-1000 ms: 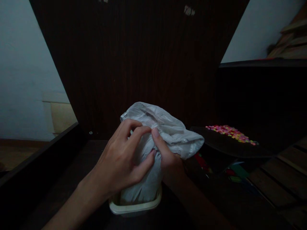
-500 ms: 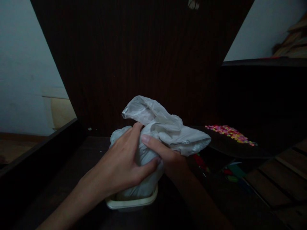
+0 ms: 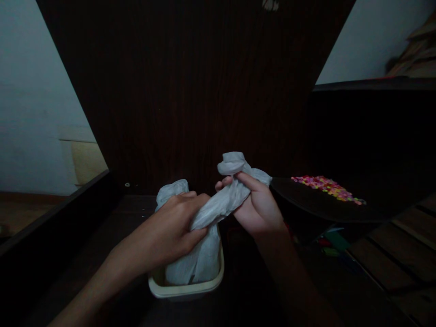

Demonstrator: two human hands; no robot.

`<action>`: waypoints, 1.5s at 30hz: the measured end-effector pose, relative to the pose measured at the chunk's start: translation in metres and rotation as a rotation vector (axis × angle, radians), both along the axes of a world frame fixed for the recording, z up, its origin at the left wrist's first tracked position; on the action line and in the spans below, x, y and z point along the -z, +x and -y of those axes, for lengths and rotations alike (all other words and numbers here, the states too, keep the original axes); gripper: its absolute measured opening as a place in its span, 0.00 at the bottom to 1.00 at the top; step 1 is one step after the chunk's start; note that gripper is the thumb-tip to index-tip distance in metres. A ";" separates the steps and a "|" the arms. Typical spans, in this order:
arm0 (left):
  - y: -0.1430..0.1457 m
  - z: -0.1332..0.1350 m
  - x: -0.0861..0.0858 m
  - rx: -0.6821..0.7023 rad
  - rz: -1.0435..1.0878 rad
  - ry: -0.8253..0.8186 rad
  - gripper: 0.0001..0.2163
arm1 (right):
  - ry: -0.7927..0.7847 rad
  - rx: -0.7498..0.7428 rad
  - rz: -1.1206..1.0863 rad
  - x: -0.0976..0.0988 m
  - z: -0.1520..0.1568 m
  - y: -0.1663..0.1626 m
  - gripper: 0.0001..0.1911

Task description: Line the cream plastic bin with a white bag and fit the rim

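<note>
A white plastic bag (image 3: 221, 204) is gathered into a twisted strand between my two hands. My left hand (image 3: 173, 222) is closed round the lower part of the strand, just above a cream rectangular plastic container (image 3: 187, 290). Higher up and to the right, my right hand (image 3: 257, 209) grips the strand near its bunched top end, palm turned partly up. The bag's fuller lower part sits inside the container. More crumpled white plastic shows behind my left hand. What the bag holds, if anything, is hidden.
A dark wooden panel (image 3: 197, 91) rises behind the hands. On a dark curved shelf (image 3: 306, 204) to the right lies a pile of small pink, red and yellow pieces (image 3: 327, 188). Below it are green and red items (image 3: 334, 243). A low dark ledge (image 3: 57, 204) runs along the left.
The bag's loose, spread top has become a narrow twisted strand. My right hand has moved away from my left, up and rightward, and turned over. The left hand stays over the container.
</note>
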State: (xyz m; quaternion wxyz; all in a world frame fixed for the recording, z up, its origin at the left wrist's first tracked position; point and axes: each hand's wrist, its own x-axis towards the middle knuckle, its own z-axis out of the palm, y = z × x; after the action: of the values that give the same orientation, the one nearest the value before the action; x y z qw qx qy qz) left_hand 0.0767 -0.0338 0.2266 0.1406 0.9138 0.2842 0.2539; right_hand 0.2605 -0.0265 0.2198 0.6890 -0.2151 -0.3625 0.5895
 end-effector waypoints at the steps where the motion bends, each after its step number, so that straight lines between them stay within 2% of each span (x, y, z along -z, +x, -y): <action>1: -0.001 -0.001 0.000 0.014 -0.018 -0.013 0.08 | -0.085 -0.038 -0.106 -0.003 0.000 0.005 0.03; 3: -0.002 -0.002 0.000 0.029 -0.038 -0.029 0.08 | -0.238 -0.095 -0.313 -0.010 0.000 0.014 0.07; 5: -0.003 -0.002 0.001 0.037 -0.046 -0.034 0.08 | -0.244 -0.093 -0.403 -0.014 0.000 0.021 0.10; 9: -0.002 -0.002 0.001 0.039 -0.032 -0.029 0.11 | -0.044 -0.034 -0.319 -0.010 0.000 0.026 0.16; 14: 0.003 -0.001 0.002 -0.014 0.031 -0.005 0.16 | 0.042 0.101 -0.259 -0.006 0.005 0.014 0.22; 19: 0.003 -0.006 0.005 0.101 0.064 -0.082 0.18 | 0.035 0.171 -0.253 -0.008 0.010 0.008 0.23; 23: 0.002 -0.011 0.005 0.095 -0.008 -0.118 0.16 | 0.004 0.237 -0.266 -0.007 0.004 0.020 0.23; 26: 0.002 -0.012 0.005 0.097 -0.018 -0.138 0.15 | -0.052 0.294 -0.236 -0.004 -0.004 0.035 0.18; 29: 0.002 -0.012 0.004 0.099 0.025 -0.164 0.15 | -0.088 0.459 -0.122 -0.002 -0.017 0.054 0.12; 32: 0.002 -0.013 0.002 0.068 0.076 -0.190 0.11 | -0.051 0.731 -0.003 -0.002 -0.024 0.071 0.17; 35: 0.003 -0.015 -0.001 0.034 0.143 -0.207 0.07 | 0.179 1.207 0.229 -0.005 -0.014 0.075 0.21; 36: 0.003 -0.015 -0.002 0.025 0.166 -0.215 0.06 | 0.307 1.315 0.355 -0.007 -0.006 0.071 0.20; 37: 0.004 -0.016 -0.003 0.016 0.188 -0.222 0.05 | 0.434 1.357 0.496 -0.009 0.003 0.066 0.19; 38: 0.005 -0.016 -0.003 0.005 0.205 -0.229 0.05 | 0.535 1.304 0.621 -0.011 0.013 0.059 0.16; 41: 0.008 -0.018 0.000 -0.021 0.232 -0.235 0.06 | 0.778 0.849 1.075 -0.014 0.036 0.036 0.23; 43: 0.009 -0.018 0.002 -0.030 0.235 -0.223 0.07 | 0.859 0.591 1.338 -0.013 0.041 0.024 0.31; 45: 0.010 -0.018 0.005 -0.052 0.237 -0.206 0.09 | 0.885 0.428 1.505 -0.010 0.038 0.017 0.35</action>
State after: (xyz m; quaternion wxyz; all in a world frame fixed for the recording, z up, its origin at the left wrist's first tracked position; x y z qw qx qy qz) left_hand 0.0867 -0.0158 0.2220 0.2593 0.8505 0.3139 0.3331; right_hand 0.2774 -0.0641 0.2301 0.3843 -0.3224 -0.8641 -0.0420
